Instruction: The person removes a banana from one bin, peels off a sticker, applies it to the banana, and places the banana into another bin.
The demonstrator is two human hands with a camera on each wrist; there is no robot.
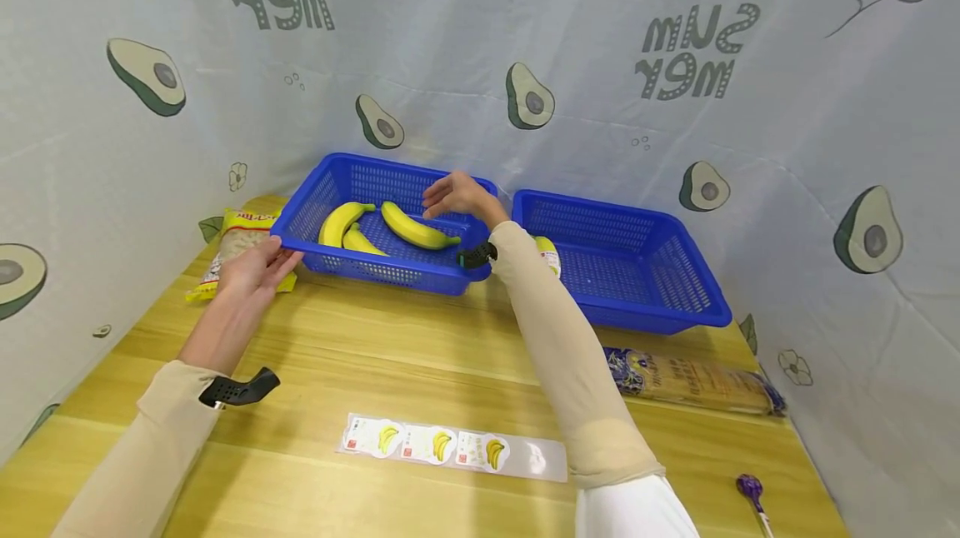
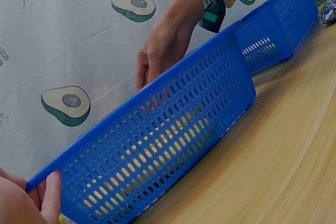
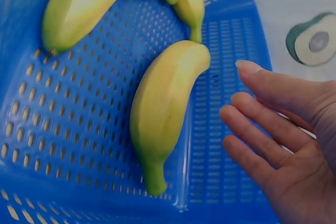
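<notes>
A blue plastic basket (image 1: 390, 271) stands at the back left of the table, with three yellow bananas lying inside, one of them (image 3: 165, 108) apart from the other two. At its front left corner my left hand (image 1: 253, 267) pinches the rim; the left wrist view shows the thumb on the outer wall and fingers behind the edge. My right hand (image 1: 461, 195) hovers over the right part of this basket, fingers relaxed and holding nothing. In the right wrist view it is close beside the single banana without touching it.
A second blue basket (image 1: 637, 317) stands to the right, a labelled item (image 1: 549, 255) at its left end. A yellow bag (image 1: 240, 242) lies beyond my left hand. Banana stickers (image 1: 427, 444) lie in front, a long package (image 1: 697, 380) and purple lollipop (image 1: 750, 486) at right.
</notes>
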